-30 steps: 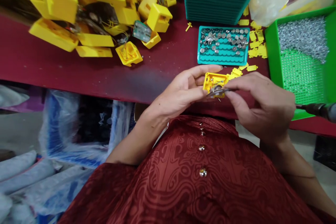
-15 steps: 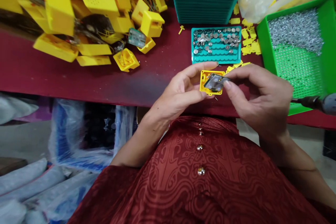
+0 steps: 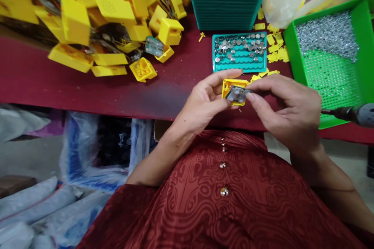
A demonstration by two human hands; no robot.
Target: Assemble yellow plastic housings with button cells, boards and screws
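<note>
My left hand (image 3: 201,99) grips a small yellow plastic case (image 3: 224,88) by its left side, with the hollow side facing up. Between the thumb and forefinger of my right hand (image 3: 288,109) is a small dark rectangular part with round pale spots (image 3: 236,94), which looks like a circuit board. It lies tilted over the case's opening, and its right end is partly covered by my fingertips. Just beyond my hands sits a teal tray (image 3: 239,66) with several round silver button cells (image 3: 232,42).
A stack of teal trays (image 3: 228,9) stands behind. Right are a green basket (image 3: 295,60) of metal screws (image 3: 327,35) and a power screwdriver (image 3: 347,114). Small yellow pieces (image 3: 274,48) lie near it. Yellow housings with wires (image 3: 111,0) are heaped at left.
The dark part has shifted slightly left and down over the case, and the case has tilted a little. My right hand has moved slightly left with it. The camera view has shifted slightly.
</note>
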